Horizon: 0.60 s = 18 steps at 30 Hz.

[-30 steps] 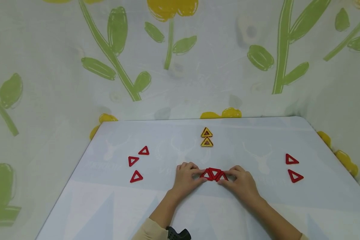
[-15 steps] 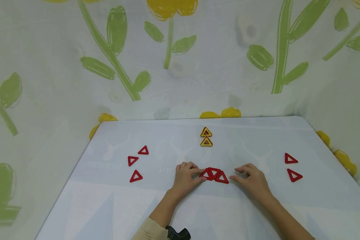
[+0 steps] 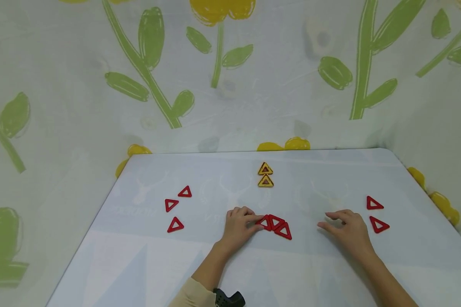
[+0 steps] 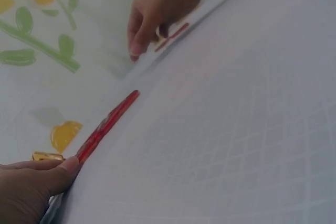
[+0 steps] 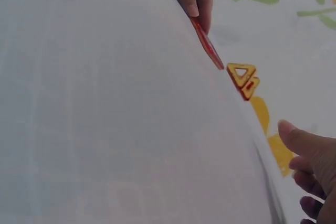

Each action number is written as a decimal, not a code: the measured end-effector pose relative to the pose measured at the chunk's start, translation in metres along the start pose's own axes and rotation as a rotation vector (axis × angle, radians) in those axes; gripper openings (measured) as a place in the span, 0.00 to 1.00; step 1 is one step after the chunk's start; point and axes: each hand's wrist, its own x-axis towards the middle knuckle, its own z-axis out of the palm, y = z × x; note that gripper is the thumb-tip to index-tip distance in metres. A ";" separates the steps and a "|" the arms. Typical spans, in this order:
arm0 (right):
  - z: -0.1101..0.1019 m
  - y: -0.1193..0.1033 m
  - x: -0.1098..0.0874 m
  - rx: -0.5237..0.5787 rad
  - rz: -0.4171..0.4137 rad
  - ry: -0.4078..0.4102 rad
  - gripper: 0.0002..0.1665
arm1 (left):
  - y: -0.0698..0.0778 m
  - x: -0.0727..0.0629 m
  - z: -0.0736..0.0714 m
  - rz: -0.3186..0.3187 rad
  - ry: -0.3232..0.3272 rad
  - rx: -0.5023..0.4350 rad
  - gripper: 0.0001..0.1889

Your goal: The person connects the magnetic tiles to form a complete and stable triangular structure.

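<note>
My left hand (image 3: pixel 239 226) pinches the leftmost of three hollow red triangles between thumb and fingers. This left red triangle (image 3: pixel 269 223) joins a middle red triangle (image 3: pixel 278 217), and a right red triangle (image 3: pixel 289 231) hangs off that, tilted downward. In the left wrist view the red row (image 4: pixel 107 124) appears edge-on from the left fingertips. My right hand (image 3: pixel 347 230) is apart from the row, thumb and fingers spread around nothing, just left of two separate red triangles, the upper one (image 3: pixel 374 207) and the lower one (image 3: pixel 379 231).
Two yellow triangles with dark red centres, the far one (image 3: pixel 265 172) and the near one (image 3: pixel 266 185), lie tip to base behind the row. Several loose red triangles, one nearest (image 3: pixel 175 229), lie at left. A flower-printed cloth (image 3: pixel 253 106) hangs behind the white table (image 3: pixel 199 273).
My right hand has let go of the right red triangle and moved away to the right. That triangle has swung downward. My left hand has kept its hold and place.
</note>
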 end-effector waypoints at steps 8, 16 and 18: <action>-0.018 0.012 -0.004 -0.037 0.029 0.019 0.26 | 0.001 0.001 0.001 -0.027 -0.016 -0.013 0.16; -0.039 0.036 -0.012 -0.069 0.138 0.025 0.30 | 0.003 0.002 -0.001 -0.025 -0.021 -0.044 0.18; -0.041 0.043 -0.014 -0.087 0.145 0.045 0.30 | 0.004 0.002 -0.001 0.002 0.000 -0.052 0.19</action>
